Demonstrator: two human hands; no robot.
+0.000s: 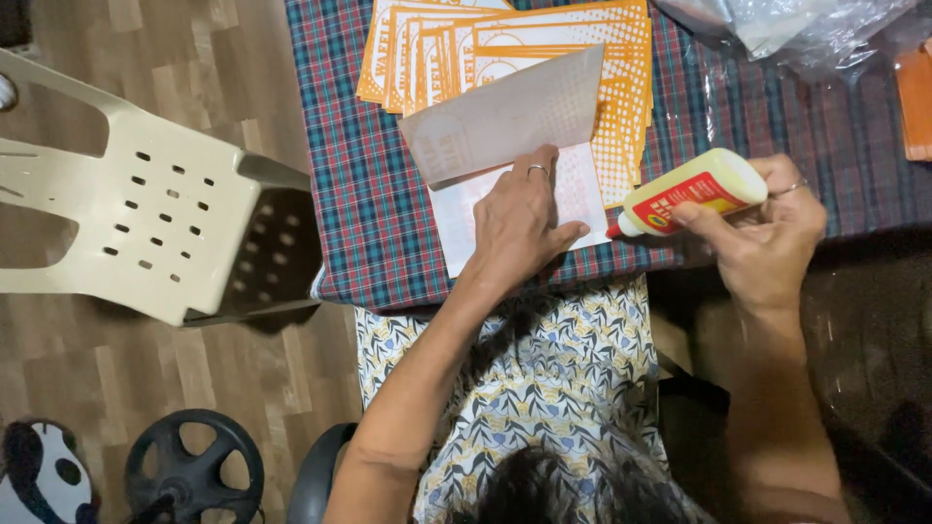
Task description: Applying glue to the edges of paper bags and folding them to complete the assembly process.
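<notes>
Two hands over plaid table, left hand (519, 225) flat pressing folded paper sheet (505, 146), right hand (767, 233) grasping tilted glue bottle (694, 189)

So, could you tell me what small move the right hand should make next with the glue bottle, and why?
Probably bring the glue bottle nozzle leftward onto the sheet's bare edge: the left hand pins the folded sheet flat, and the right hand holds the nozzle just beside it.

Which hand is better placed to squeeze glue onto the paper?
The right hand: it holds the glue bottle, nozzle aimed at the paper. The left hand lies flat on that paper.
</notes>
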